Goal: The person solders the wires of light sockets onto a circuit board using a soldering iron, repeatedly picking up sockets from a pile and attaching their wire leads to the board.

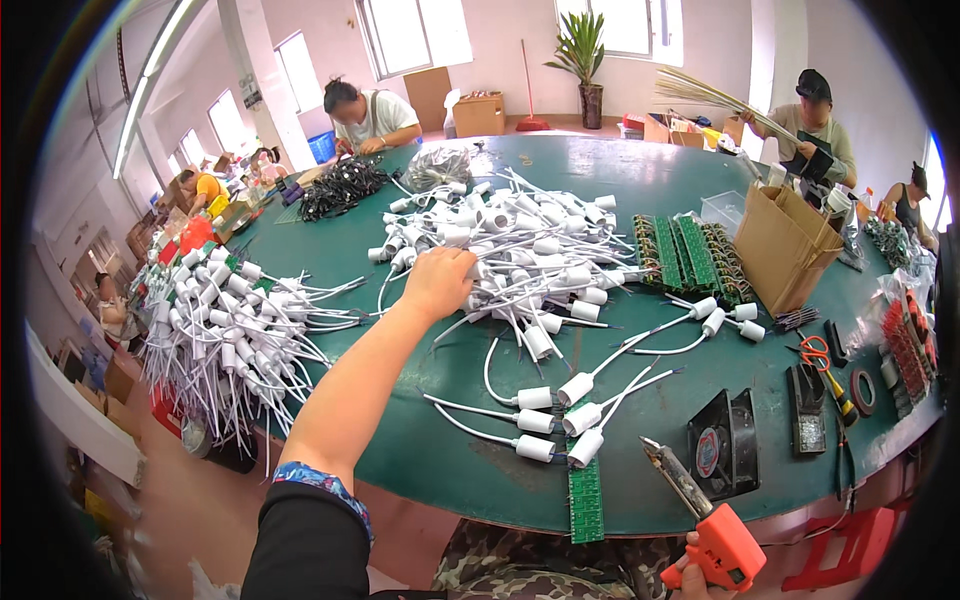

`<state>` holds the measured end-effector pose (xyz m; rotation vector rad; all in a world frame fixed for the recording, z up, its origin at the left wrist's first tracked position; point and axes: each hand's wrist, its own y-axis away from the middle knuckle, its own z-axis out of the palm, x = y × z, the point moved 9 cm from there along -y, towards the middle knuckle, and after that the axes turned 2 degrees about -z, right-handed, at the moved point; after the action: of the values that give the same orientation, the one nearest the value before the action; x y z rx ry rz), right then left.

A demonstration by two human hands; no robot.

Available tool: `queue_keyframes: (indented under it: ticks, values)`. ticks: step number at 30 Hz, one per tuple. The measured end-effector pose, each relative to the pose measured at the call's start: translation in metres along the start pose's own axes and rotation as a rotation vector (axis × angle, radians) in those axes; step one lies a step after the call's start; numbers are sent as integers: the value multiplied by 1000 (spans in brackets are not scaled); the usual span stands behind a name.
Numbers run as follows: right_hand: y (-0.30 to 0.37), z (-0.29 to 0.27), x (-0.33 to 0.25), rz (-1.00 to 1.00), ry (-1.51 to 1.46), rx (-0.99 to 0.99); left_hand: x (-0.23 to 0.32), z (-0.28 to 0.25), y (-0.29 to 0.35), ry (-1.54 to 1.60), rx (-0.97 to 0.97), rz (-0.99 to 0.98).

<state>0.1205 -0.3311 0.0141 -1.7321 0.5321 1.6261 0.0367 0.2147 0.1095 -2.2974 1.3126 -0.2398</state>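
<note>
My left hand [438, 284] reaches into a big heap of white lamp sockets [545, 245] with white wires. Its fingers are curled down among them, and their tips are hidden, so what they grip does not show. My right hand [692, 578], at the lower edge, is closed round the red handle of a soldering gun [722, 550]; its metal tip points up and left over the table's near edge. Left of the tip, a narrow green circuit board strip [586, 505] juts over the edge, with several lamp sockets [534, 421] lying across and beside its far end.
A second socket heap [225, 330] spills over the left edge of the green table [420, 460]. On the right are a black fan [725, 445], orange-handled scissors [815, 352], a cardboard box [787, 248] and rows of green boards [690, 255]. Co-workers sit around the far side.
</note>
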Motion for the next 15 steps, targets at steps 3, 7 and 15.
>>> queue_keyframes:
  ticks: [3,7,15]
  values:
    - [1,-3,2,32,-28,16,-4,6,3,-39,-16,8]
    - [7,-10,6,3,-65,13,2,-26,6,102,59,106]
    - [22,-26,17,-73,-30,78,-57,-154,40,1297,514,-151]
